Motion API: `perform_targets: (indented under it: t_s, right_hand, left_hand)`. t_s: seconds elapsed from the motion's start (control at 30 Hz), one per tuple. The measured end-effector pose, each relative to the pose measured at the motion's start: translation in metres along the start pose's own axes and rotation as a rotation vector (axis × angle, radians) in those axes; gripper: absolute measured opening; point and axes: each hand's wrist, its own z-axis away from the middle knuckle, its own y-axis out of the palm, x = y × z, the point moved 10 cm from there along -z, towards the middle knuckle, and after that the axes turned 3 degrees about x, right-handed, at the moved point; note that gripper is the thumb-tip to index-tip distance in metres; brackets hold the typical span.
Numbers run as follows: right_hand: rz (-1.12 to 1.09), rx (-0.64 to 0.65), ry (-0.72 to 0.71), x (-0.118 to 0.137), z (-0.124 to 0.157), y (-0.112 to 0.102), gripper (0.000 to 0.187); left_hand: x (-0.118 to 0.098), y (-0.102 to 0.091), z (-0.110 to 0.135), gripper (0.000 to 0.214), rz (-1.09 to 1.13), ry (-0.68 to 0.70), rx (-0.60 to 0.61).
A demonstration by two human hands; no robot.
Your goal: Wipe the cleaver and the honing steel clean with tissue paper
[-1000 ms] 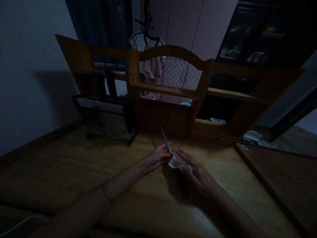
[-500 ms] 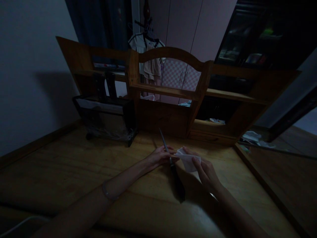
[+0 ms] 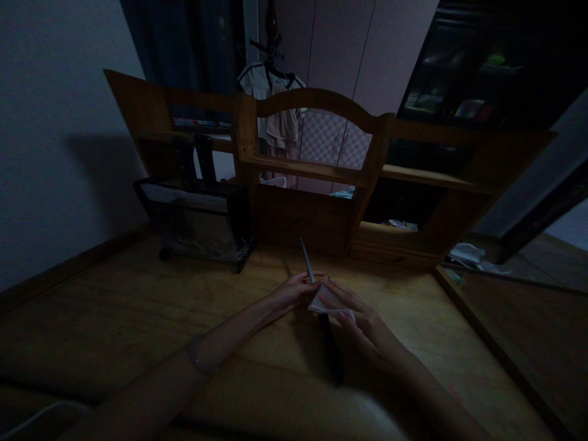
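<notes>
A knife (image 3: 331, 349) with a black handle and a narrow grey blade is held over the wooden desk, its tip pointing away from me. My left hand (image 3: 294, 290) grips the blade between its fingers, partway along. In my right hand (image 3: 370, 327) is a folded white cloth (image 3: 331, 299), perhaps a tissue, laid over the blade close to the handle. The cloth hides that stretch of the knife and some of my fingertips.
A black knife block (image 3: 197, 220) with two black-handled knives stands at the left on the desk (image 3: 138, 318). A wooden shelf unit (image 3: 303, 214) runs along the back. A white cable (image 3: 41, 416) lies at the lower left.
My right hand has moved left and slightly down, bringing the white cloth from beside the knife onto its blade. My left hand keeps its grip; the knife has shifted only slightly.
</notes>
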Motion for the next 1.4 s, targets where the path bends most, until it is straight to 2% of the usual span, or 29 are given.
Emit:
perform_targets:
  t_s: [0.1, 0.37, 0.67, 0.8, 0.97, 1.07, 1.27, 1.4]
  right_hand:
    - [-0.018, 0.037, -0.026, 0.005, 0.000, 0.006, 0.040]
    - [-0.063, -0.008, -0.016, -0.001, 0.001, 0.000, 0.039]
    - [-0.101, -0.035, 0.025, -0.006, 0.003, -0.004, 0.049]
    - [-0.069, -0.111, 0.039, -0.013, 0.006, -0.012, 0.039]
    - [-0.028, -0.242, 0.063, -0.027, 0.010, -0.027, 0.040]
    - [0.013, -0.191, 0.038, -0.020, 0.009, -0.023, 0.039]
    - [0.054, 0.018, -0.035, 0.007, 0.003, 0.005, 0.038]
    - [0.052, 0.050, -0.022, 0.005, 0.001, 0.011, 0.037]
  left_hand:
    - [0.001, -0.003, 0.000, 0.053, -0.001, -0.022, -0.036]
    - [0.008, -0.012, -0.008, 0.052, -0.024, -0.007, -0.043]
    - [0.010, -0.015, -0.010, 0.052, -0.033, 0.004, -0.065]
    - [0.009, -0.012, -0.010, 0.058, -0.051, 0.032, -0.031]
    - [0.007, -0.003, -0.006, 0.065, -0.096, 0.036, 0.048]
    - [0.009, -0.007, -0.007, 0.069, -0.083, 0.033, 0.029]
    - [0.012, -0.017, -0.013, 0.068, -0.076, 0.057, 0.023]
    - [0.009, -0.014, -0.010, 0.069, -0.079, 0.048, 0.022]
